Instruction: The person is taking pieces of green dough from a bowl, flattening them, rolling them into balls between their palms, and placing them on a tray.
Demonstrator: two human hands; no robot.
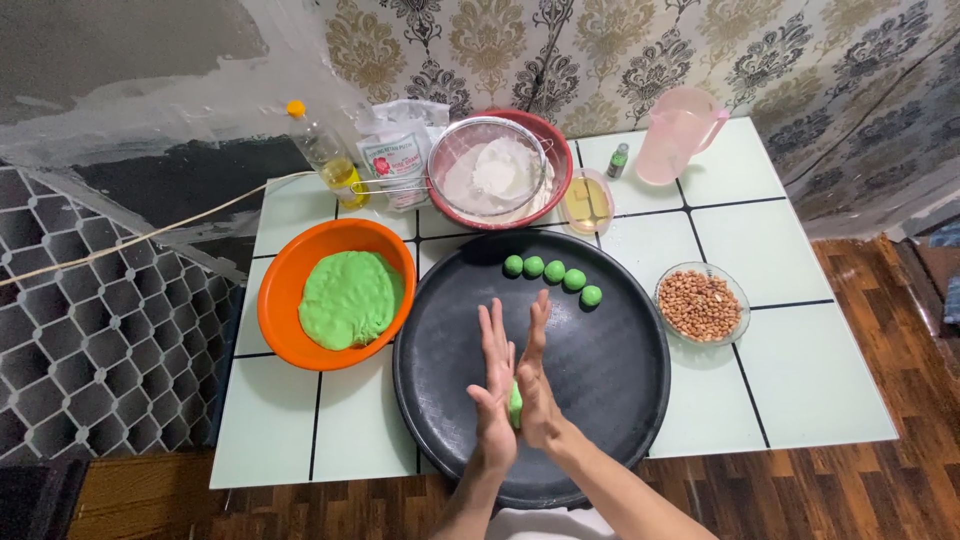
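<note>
My left hand (494, 380) and my right hand (535, 375) are pressed palm to palm over the near part of a round black tray (620, 370). A small lump of green dough (515, 405) shows between the palms near the wrists. Fingers of both hands are stretched out straight. Several green dough balls (553, 271) lie in a curved row at the far side of the tray. An orange bowl (285, 290) to the left holds a large mass of green dough (347, 298).
A glass bowl of peanuts (700, 304) sits right of the tray. At the back stand a red bowl with a sieve of white flour (495, 170), an oil bottle (328, 155), a flour bag (398, 150), a small container (588, 200), a tiny bottle (618, 160) and a pink jug (678, 135).
</note>
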